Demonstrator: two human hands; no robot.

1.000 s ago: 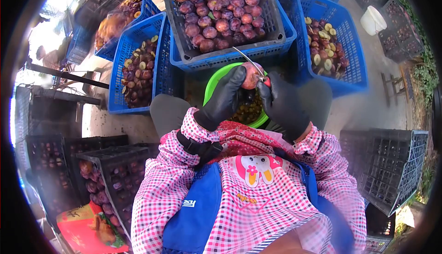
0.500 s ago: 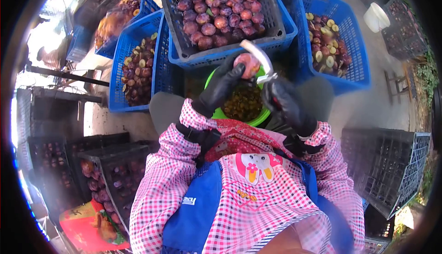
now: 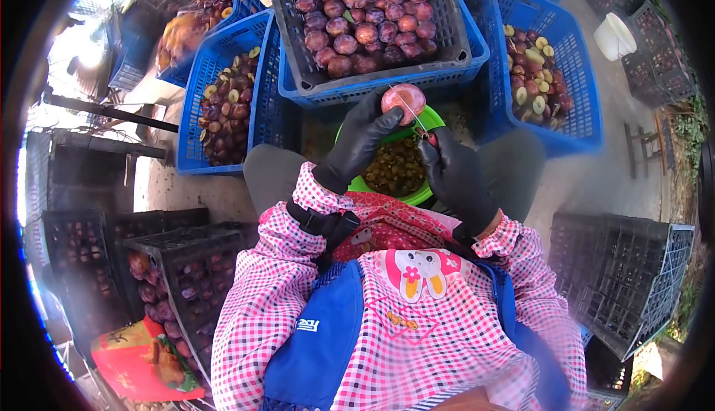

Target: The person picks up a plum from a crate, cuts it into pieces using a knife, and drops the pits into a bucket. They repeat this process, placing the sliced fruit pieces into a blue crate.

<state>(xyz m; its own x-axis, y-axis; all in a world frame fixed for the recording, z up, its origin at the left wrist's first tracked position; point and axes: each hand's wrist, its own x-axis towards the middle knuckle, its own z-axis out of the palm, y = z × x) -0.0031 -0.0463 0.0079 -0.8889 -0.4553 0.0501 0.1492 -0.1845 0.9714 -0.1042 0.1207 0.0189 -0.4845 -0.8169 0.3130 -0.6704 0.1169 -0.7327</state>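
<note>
To my left, the blue plastic crate of halved purple plums [image 3: 223,98] sits beside my knee. My black-gloved left hand [image 3: 357,139] has its grip clamped round the round pink-red plum [image 3: 403,100], raised above the green plastic bowl of pits [image 3: 395,169] so scraps would drop in. My black-gloved right hand [image 3: 454,176] grips the thin knife [image 3: 414,117], blade at the fruit. Crate walls crowd close; the blue crate of cut fruit [image 3: 540,76] stands right.

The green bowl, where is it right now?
In the head view, the green bowl sits centre frame between the person's knees, below the left hand and right hand, just in front of the dark crate of plums.
</note>
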